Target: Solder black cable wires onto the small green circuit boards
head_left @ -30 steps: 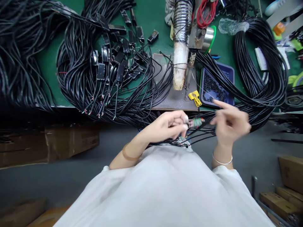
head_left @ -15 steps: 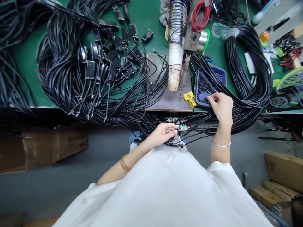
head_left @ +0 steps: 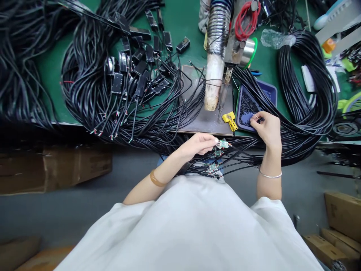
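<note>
1. Left of frame: black cables (head_left: 84, 79) heaped on the green table (head_left: 183, 20).
2. Centre: left hand (head_left: 200, 144), thumb and finger pinched together on one end of a small circuit board (head_left: 223, 144), just off the table's near edge.
3. Board judged light, stiff, fragile; best held by edges or end, clear of joints. Attached cable probably flexible, may tug.
4. Right of centre: right hand (head_left: 267, 130) beside blue tray (head_left: 275, 98), fingertips pinching thin wire (head_left: 256, 118), faint in view.

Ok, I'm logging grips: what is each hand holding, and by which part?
The left hand pinches a small circuit board by its left end; the right hand pinches a thin wire, where along it is unclear.
</note>
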The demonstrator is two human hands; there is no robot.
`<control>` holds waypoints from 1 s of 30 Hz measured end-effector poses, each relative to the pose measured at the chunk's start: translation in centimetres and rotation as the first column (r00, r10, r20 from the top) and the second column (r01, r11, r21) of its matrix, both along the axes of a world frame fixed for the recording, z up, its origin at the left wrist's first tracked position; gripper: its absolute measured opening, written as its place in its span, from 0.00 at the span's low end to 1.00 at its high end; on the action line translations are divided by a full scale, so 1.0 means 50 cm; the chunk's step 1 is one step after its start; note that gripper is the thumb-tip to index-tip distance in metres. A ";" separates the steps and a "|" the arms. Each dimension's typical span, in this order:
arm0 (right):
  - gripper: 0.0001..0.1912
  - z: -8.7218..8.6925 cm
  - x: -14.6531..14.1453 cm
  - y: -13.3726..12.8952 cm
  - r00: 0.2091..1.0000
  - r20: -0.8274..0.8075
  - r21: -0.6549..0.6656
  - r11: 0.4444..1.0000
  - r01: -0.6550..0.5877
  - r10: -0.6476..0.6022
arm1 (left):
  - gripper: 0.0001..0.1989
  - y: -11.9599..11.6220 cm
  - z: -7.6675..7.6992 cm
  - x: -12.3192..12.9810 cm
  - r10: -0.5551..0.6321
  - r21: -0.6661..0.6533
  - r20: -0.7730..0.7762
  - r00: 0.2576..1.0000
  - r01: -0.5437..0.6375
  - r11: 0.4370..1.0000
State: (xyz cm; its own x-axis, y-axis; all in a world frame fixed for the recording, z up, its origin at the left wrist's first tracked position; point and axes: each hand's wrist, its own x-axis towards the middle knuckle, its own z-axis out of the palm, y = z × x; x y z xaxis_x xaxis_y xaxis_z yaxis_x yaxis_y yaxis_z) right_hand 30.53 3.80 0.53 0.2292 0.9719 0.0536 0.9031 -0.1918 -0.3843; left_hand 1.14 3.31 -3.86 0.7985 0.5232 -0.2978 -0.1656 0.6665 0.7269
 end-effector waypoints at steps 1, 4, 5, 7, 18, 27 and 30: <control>0.05 0.002 -0.004 -0.004 0.999 -0.014 0.056 0.998 0.036 -0.036 | 0.19 0.003 0.002 0.006 0.056 -0.010 -0.017 0.998 -0.056 0.998; 0.03 0.020 -0.020 -0.022 0.972 -0.201 0.299 0.937 0.182 -0.125 | 0.22 0.009 0.005 0.018 0.183 -0.014 -0.065 0.981 -0.184 0.983; 0.02 0.028 -0.028 -0.029 0.949 -0.290 0.372 0.899 0.230 -0.123 | 0.22 0.009 0.006 0.021 0.212 -0.004 -0.073 0.974 -0.213 0.977; 0.04 0.044 -0.048 -0.048 0.901 -0.425 0.464 0.835 0.297 -0.084 | 0.22 0.007 0.009 0.024 0.244 0.015 -0.075 0.967 -0.243 0.970; 0.04 0.029 -0.211 -0.127 0.778 -0.612 0.191 0.981 -0.027 0.141 | 0.15 0.004 0.025 0.026 0.313 0.104 -0.100 0.945 -0.303 0.947; 0.03 0.043 -0.210 -0.117 0.840 -0.456 0.175 0.955 -0.237 0.292 | 0.11 0.003 0.012 0.014 0.294 0.237 -0.068 0.953 -0.271 0.933; 0.02 0.047 -0.210 -0.117 0.849 -0.442 0.164 0.957 -0.241 0.290 | 0.12 0.002 0.010 0.014 0.295 0.242 -0.070 0.953 -0.271 0.932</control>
State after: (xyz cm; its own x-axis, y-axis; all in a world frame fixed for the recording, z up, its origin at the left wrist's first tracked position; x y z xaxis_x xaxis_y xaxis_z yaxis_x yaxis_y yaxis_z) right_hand 20.01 -2.06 2.88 -0.0144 0.9943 0.1055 0.6323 0.0908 -0.7694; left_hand 1.84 3.42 -3.34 0.5788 0.7859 -0.2174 -0.2393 0.4186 0.8761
